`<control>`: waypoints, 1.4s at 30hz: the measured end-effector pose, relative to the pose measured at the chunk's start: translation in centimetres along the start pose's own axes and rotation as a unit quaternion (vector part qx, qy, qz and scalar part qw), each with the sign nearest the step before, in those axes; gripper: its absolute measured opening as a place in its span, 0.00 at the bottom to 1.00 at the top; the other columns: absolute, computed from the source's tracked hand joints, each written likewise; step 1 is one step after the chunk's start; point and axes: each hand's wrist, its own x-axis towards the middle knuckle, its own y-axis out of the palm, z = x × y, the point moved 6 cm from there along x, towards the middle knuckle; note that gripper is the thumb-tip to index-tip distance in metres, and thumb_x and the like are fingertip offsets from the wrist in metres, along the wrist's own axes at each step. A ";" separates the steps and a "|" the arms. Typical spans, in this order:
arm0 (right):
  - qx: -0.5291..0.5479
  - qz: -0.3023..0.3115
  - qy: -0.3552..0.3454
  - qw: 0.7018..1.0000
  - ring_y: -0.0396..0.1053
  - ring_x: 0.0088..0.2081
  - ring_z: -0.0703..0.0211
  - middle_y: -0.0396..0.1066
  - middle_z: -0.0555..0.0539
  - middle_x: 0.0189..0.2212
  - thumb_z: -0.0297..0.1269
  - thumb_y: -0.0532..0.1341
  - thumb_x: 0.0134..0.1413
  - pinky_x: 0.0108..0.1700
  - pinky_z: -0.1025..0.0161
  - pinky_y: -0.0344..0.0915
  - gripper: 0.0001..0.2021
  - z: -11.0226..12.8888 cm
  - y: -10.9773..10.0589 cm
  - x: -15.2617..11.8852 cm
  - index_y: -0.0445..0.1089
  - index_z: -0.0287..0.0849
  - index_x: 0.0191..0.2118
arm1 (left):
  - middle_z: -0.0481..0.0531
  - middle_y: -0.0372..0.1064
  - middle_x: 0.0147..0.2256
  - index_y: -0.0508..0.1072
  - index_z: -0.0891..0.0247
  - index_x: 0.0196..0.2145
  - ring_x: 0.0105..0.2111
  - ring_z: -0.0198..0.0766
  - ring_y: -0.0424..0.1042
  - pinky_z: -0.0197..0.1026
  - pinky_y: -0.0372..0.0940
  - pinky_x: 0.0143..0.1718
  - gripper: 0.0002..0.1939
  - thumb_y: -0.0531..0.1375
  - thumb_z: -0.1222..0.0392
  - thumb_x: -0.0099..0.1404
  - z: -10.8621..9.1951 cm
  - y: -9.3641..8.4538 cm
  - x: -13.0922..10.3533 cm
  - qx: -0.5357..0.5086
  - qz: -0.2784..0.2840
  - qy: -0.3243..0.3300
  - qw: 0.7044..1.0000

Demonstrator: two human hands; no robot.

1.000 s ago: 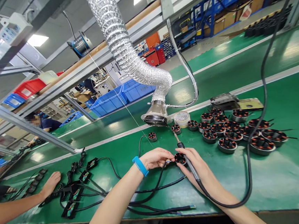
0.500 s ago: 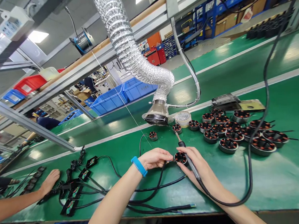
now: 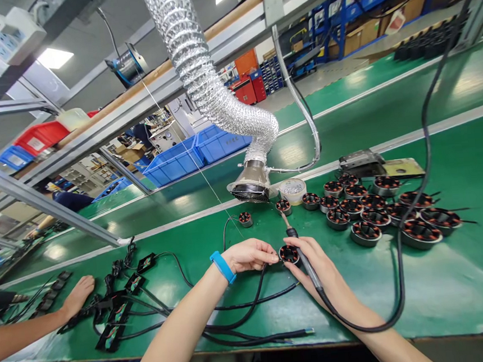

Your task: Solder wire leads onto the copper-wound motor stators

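My right hand is wrapped round a soldering iron, its tip angled up and away toward a small ring-shaped motor stator. Thumb and fingertips of that hand also rest against another stator with copper windings. From the left, my left hand, wearing a blue wristband, pinches what looks like a thin wire at this stator's edge. A black cable runs down from beneath the left hand. One more small stator stands behind, with thin leads beside it.
Several stators stand grouped at right. A fume extraction hood hangs above a round tub. The iron's cord loops at right. Black cables and open connector housings lie left, near another person's hand.
The whole view has shifted slightly. My hands, the iron and the stator keep nearly the same places relative to each other; the stator's windings now face up more visibly.
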 end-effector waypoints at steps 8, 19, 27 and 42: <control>-0.015 -0.001 -0.004 1.000 0.71 0.44 0.54 0.61 0.42 0.49 0.32 0.55 0.65 0.45 0.59 0.72 0.19 -0.1 0.1 0.1 0.58 0.49 0.59 | 0.43 0.60 0.18 0.75 0.68 0.26 0.17 0.25 0.49 0.37 0.37 0.20 0.25 0.72 0.41 0.47 -0.7 0.8 0.2 0.122 -0.066 0.026 0.990; -0.022 -0.004 -0.004 1.000 0.71 0.42 0.56 0.61 0.43 0.49 0.31 0.56 0.64 0.42 0.61 0.72 0.19 -0.1 0.2 0.1 0.58 0.49 0.59 | 0.46 0.65 0.20 0.74 0.68 0.23 0.17 0.25 0.55 0.35 0.42 0.19 0.17 0.64 0.49 0.55 -0.2 0.1 0.1 0.125 -0.055 0.023 0.990; -0.017 -0.004 0.001 1.000 0.70 0.44 0.55 0.62 0.42 0.49 0.32 0.56 0.64 0.45 0.60 0.71 0.19 0.2 -0.1 0.2 0.59 0.48 0.59 | 0.47 0.68 0.23 0.74 0.69 0.28 0.16 0.21 0.45 0.36 0.34 0.19 0.22 0.71 0.46 0.48 0.3 -1.3 -1.2 0.068 -0.068 0.044 0.994; 0.057 0.022 -0.049 0.997 0.68 0.38 0.62 0.59 0.46 0.44 0.27 0.52 0.64 0.44 0.63 0.68 0.18 1.8 1.3 2.7 0.61 0.49 0.57 | 0.45 0.66 0.22 0.74 0.68 0.30 0.17 0.23 0.48 0.36 0.37 0.19 0.22 0.70 0.46 0.49 -0.1 -0.4 -0.3 0.035 -0.057 0.080 0.995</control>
